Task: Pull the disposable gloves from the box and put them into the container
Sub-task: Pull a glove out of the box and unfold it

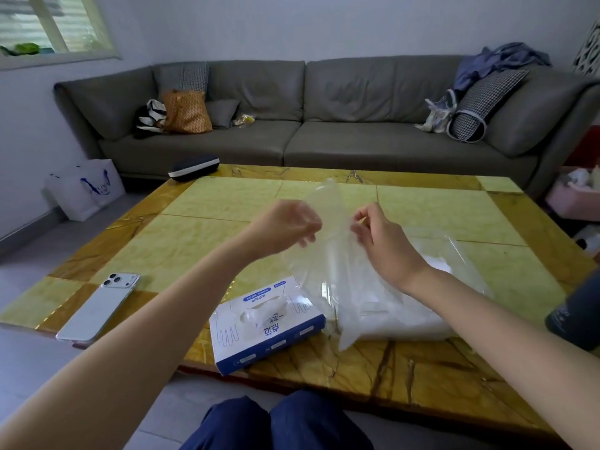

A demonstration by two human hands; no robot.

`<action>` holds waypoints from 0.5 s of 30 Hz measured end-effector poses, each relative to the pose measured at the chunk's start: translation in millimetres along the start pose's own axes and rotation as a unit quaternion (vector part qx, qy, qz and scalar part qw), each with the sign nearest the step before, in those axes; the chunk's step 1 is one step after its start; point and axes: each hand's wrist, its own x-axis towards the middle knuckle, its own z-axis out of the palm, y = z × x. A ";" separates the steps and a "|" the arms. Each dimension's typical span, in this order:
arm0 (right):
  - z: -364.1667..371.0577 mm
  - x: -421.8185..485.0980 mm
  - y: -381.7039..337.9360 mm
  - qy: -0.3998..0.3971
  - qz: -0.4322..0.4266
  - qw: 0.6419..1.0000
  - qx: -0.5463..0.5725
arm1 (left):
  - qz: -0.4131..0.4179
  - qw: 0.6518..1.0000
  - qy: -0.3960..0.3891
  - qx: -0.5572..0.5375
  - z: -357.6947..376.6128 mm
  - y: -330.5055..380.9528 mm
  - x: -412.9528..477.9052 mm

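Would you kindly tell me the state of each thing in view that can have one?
glove: held up over the table, spread between both hands
left hand: pinches the glove's left edge
right hand: pinches its right edge
glove box: flat on the table, slot open, next glove poking out
container: clear, holds a white glove pile
phone: lying face down
case: closed, at the table's far edge

Dim, cool daylight from window at top left. Soft glare along desk far edge. Wide-angle bending at frame edges. Fingers slightly motion-blurred.
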 end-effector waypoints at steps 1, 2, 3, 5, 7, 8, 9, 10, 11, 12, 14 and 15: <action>-4.2 -1.9 0.4 -0.020 -0.002 1.000 0.007 | 0.004 1.000 0.009 0.011 3.3 2.0 3.8; -9.5 -4.2 0.8 -0.049 0.002 0.999 0.002 | 0.005 1.000 0.016 0.024 6.1 2.9 8.1; -13.8 -6.7 0.6 -0.076 0.006 0.997 -0.030 | 0.005 0.999 0.019 0.039 8.1 3.0 11.5; -21.5 -12.0 5.1 -0.115 0.009 0.982 -0.146 | 0.000 0.998 0.015 0.064 13.3 2.7 19.5; -25.0 -16.5 10.5 -0.114 0.035 0.971 -0.205 | -0.007 0.997 0.014 0.071 20.3 3.3 27.1; -24.9 -18.2 10.5 -0.109 0.057 0.973 -0.197 | -0.008 0.998 0.011 0.069 25.0 4.9 30.3; -23.3 -19.5 10.0 -0.099 0.078 0.977 -0.173 | -0.007 0.998 0.005 0.066 30.0 7.2 32.5; -21.6 -19.6 9.4 -0.084 0.092 0.982 -0.145 | -0.003 0.998 -0.006 0.064 35.6 10.7 34.9; -18.5 -17.8 10.8 -0.070 0.102 0.985 -0.122 | 0.002 0.998 -0.019 0.065 40.7 15.0 36.4; -15.8 -15.0 12.3 -0.055 0.108 0.987 -0.104 | 0.008 0.997 -0.032 0.070 44.7 18.7 37.2; -16.3 -6.5 24.1 -0.017 0.112 0.991 -0.072 | 0.025 0.994 -0.050 0.092 53.1 27.3 41.7; -18.6 -2.2 31.5 0.001 0.118 0.991 -0.062 | 0.032 0.992 -0.053 0.107 55.3 30.6 44.0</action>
